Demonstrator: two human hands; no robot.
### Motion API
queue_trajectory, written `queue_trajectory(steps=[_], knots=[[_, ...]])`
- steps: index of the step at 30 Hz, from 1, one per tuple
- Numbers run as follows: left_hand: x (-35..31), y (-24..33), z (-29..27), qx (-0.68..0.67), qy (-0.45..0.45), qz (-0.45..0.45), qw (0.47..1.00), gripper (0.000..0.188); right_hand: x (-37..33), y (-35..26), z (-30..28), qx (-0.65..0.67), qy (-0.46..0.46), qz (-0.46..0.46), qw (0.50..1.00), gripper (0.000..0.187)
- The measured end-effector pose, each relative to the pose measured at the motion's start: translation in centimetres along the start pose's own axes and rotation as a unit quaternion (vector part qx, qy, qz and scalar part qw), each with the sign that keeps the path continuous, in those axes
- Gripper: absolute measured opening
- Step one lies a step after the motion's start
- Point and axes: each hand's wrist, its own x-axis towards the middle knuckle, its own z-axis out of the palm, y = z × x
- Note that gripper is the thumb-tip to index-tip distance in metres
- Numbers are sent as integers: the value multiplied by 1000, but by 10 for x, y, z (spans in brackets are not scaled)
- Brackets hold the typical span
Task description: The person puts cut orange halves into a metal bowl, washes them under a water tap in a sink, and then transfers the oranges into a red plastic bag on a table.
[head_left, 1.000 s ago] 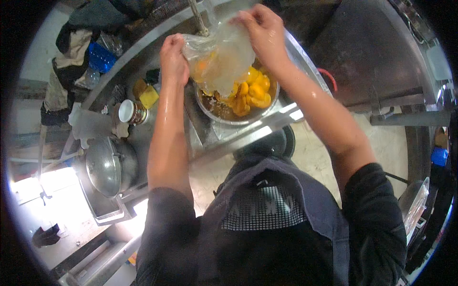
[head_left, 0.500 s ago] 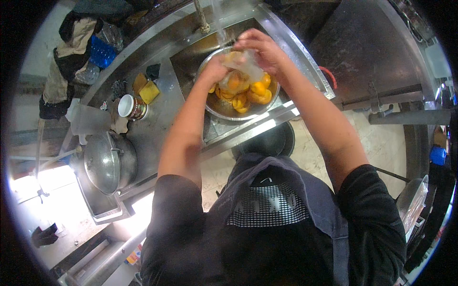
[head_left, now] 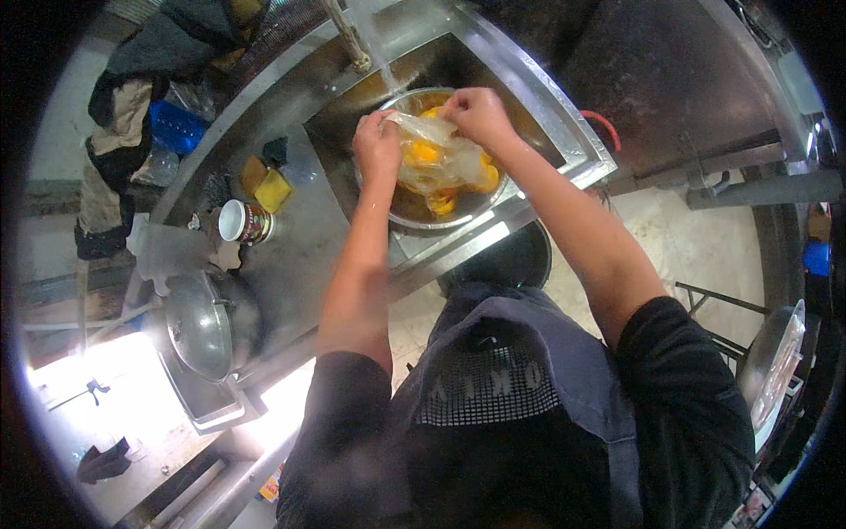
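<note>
Left hand [head_left: 379,145] pinches the left edge of a clear bag [head_left: 460,165]; the right hand [head_left: 478,115] has its fingers bunched on the far right edge, seemingly pinching it too, though its fingertips are partly hidden. Between them the bag hangs slack over the bowl [head_left: 429,226], covering much of its middle.

Yellow pieces [head_left: 443,205] lie in the bowl, showing bare along its near side, so that part looks done. Others show through the film; whether they are inside the bag or beneath it, I cannot tell, so how much is left to come out stays unclear. The bag itself is not put aside.

A stream of water [head_left: 385,75] falls at the bowl's far left rim; whether it lands inside is hard to say. Around the bowl is the sink [head_left: 335,115], and beyond its far left rim stands the tap [head_left: 359,60]. Left of the bowl lie a yellow sponge [head_left: 273,190] and, farther out, a cup [head_left: 254,223]. Farthest left and nearer the body is a pot [head_left: 201,326].
</note>
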Motion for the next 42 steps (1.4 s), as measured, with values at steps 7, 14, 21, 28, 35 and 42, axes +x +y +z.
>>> queue_trajectory(steps=[7,14,21,28,35,42], knots=[[9,-2,-10,-86,74,20,993,14,5,-27,0,33,72,-56,995,19],[25,32,-25,-121,26,36,992,14,19,-30,-16,-470,-182,-18,864,66],[42,50,-58,-67,-33,13,997,16,25,-8,-20,60,-58,61,995,45],[16,77,-58,-229,-170,43,957,34,18,-70,6,221,-119,7,968,24],[28,49,-67,-311,-90,-223,919,28,19,-87,-2,94,-186,-175,962,57],[45,-8,-53,-558,-57,-383,734,50,-10,-8,24,214,-277,-21,936,58]])
